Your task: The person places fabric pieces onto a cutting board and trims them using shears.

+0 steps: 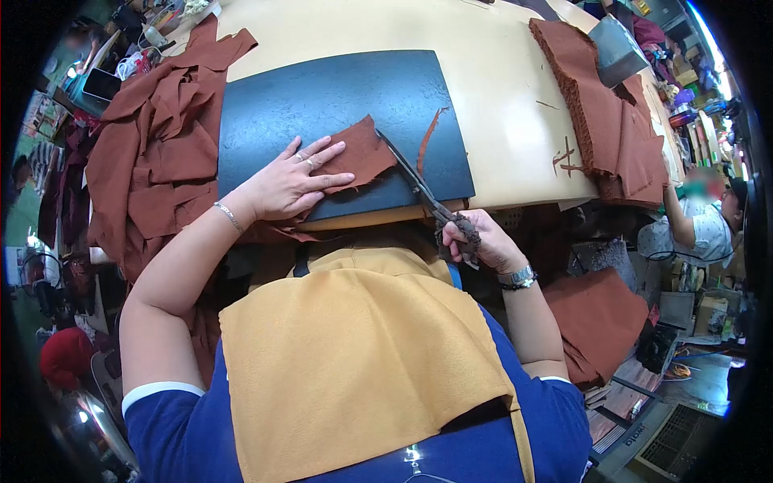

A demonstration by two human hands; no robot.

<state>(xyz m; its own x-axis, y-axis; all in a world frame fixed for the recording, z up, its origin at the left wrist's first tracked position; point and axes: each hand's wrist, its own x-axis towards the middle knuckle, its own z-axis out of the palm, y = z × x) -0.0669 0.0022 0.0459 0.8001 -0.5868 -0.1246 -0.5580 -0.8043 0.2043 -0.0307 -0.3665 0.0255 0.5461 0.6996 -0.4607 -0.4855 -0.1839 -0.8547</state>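
Observation:
My left hand (296, 179) lies flat with spread fingers on a small rust-brown piece of cloth (366, 157), pressing it onto a black board (274, 101). In my right hand (481, 241), at the board's front edge, is a pair of scissors (419, 183) with dark wrapping around the handles. Their long blades point up and left along the cloth's right edge; how far apart the blades are I cannot tell. A thin curved offcut strip (429, 138) rests on the board, right of the blades.
A heap of rust-brown cloth (161, 153) covers the table's left side. Stacked brown pieces (584, 105) lie right, near a grey metal block (617, 50). Small scraps (568, 157) dot the pale tabletop (507, 88). Another person (696, 217) sits at the far right.

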